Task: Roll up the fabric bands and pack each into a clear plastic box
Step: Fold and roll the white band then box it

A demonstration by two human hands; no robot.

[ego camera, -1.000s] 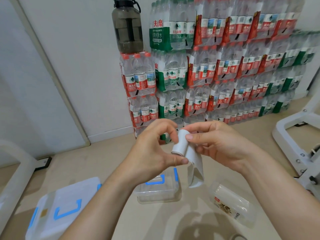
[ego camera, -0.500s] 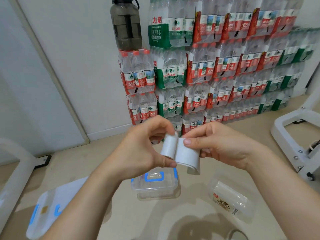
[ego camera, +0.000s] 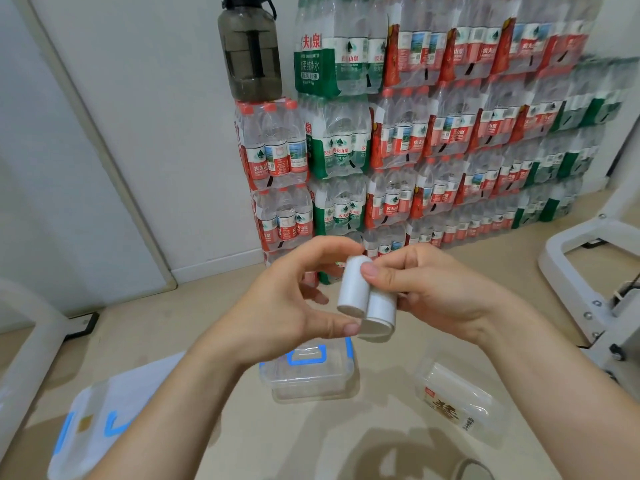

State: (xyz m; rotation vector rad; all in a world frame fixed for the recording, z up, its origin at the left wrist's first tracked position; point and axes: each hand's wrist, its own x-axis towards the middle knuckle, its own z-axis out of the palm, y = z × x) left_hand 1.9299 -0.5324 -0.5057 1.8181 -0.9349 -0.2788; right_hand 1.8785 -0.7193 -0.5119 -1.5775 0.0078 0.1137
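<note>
White fabric band (ego camera: pixel 353 289) pinched between my left hand (ego camera: pixel 284 306) and right hand (ego camera: pixel 443 292), its twin rolls nearly upright.

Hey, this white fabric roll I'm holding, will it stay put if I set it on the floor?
Probably not: the white fabric band is wound into round cylinders, so it could roll. It's likely light, since the left hand and right hand hold it by fingertips alone. It may unwind; nothing visible fastens it.
</note>
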